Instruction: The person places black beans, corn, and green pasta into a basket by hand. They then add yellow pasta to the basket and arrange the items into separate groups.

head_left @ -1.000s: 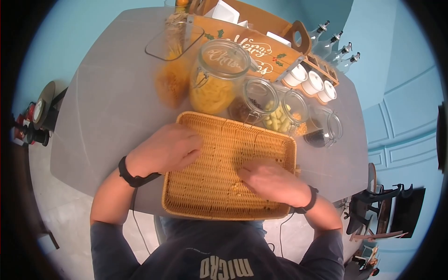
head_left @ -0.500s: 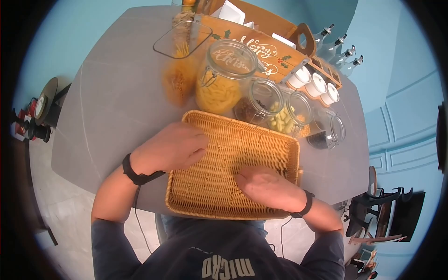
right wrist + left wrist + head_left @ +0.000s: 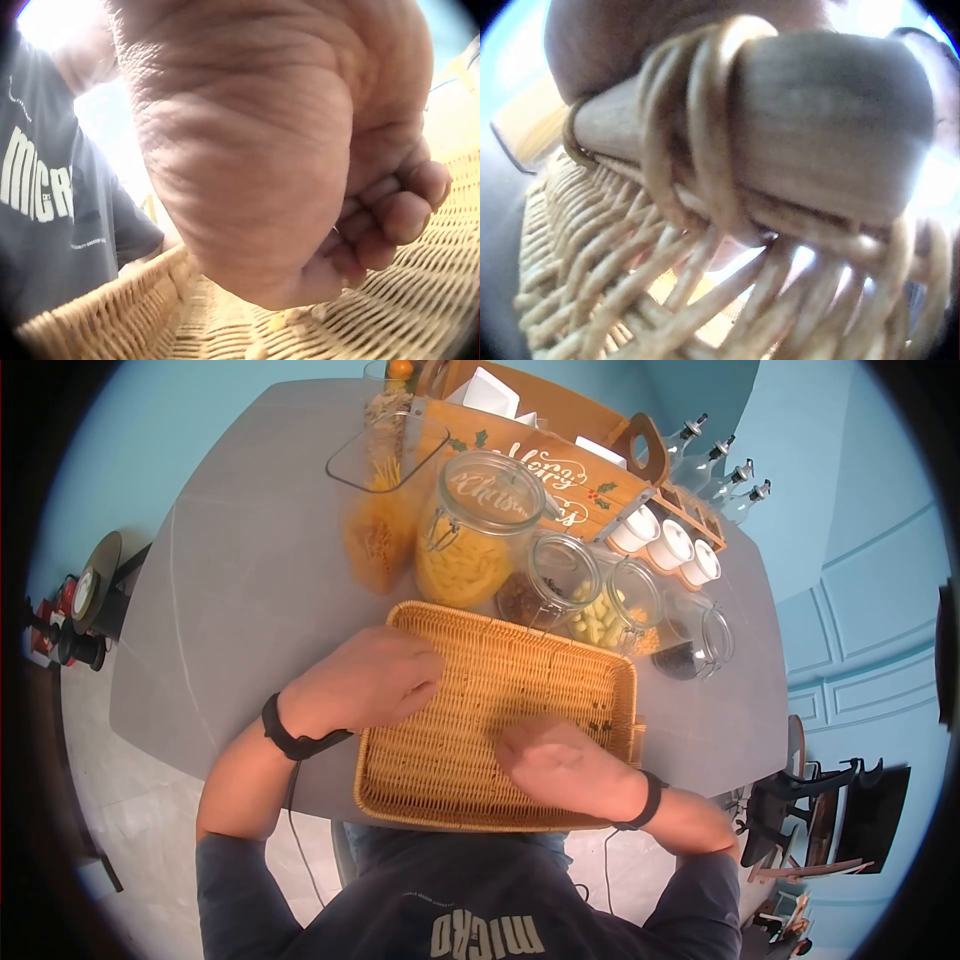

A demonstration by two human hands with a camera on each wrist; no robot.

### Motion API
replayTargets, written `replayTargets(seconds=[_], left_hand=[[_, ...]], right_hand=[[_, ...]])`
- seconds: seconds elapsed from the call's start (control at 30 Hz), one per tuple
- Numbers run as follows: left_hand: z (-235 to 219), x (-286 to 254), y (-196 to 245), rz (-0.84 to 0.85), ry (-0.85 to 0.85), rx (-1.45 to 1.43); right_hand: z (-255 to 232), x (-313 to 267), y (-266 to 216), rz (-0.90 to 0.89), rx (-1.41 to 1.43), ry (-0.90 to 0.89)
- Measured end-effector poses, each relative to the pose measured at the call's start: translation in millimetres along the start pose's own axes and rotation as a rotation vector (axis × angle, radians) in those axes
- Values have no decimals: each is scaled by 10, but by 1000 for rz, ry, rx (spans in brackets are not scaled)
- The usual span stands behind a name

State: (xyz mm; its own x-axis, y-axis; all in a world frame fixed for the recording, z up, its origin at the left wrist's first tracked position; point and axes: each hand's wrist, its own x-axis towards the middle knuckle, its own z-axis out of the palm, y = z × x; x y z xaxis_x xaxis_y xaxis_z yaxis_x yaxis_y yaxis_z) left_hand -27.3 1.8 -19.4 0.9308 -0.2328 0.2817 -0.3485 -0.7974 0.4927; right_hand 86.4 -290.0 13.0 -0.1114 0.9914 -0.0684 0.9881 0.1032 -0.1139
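Note:
A rectangular wicker basket (image 3: 500,670) lies at the table's near edge. My left hand (image 3: 365,675) grips its left end; the left wrist view shows the wooden handle (image 3: 825,120), bound with wicker, close under that hand. Inside the basket, my right hand (image 3: 565,765) is low over the floor, fingers curled (image 3: 405,217) inward. Small yellow and pale pieces (image 3: 277,322) lie on the weave beneath it. I cannot tell whether those fingers hold any. Several small dark pieces (image 3: 600,722) are scattered near the basket's right end.
Behind the basket stand glass jars: a large one of yellow pasta (image 3: 462,565), one of dark pieces (image 3: 528,598), one of pale green pieces (image 3: 598,622), one of black pieces (image 3: 685,658). Farther back are a wooden crate (image 3: 600,495), white pots (image 3: 672,545) and glass bottles (image 3: 712,465).
My right hand has moved slightly left over the basket floor. Small yellow pieces visible by its fingers a second ago no longer show in the head view. The left hand keeps its hold.

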Motion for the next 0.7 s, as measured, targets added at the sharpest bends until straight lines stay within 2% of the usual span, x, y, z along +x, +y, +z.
replayTargets(seconds=[0.13,0.23,0.53,0.7], left_hand=[[21,-11,-17,10,16,0],[22,-12,-9,6,14,-2],[-2,2,8,-4,4,-12],[22,-20,-13,2,24,-10]], right_hand=[[-358,-115,175,158,95,15],[-435,-179,184,215,46,15],[-59,-162,-11,80,146,-152],[-104,-128,-56,110,147,-188]])
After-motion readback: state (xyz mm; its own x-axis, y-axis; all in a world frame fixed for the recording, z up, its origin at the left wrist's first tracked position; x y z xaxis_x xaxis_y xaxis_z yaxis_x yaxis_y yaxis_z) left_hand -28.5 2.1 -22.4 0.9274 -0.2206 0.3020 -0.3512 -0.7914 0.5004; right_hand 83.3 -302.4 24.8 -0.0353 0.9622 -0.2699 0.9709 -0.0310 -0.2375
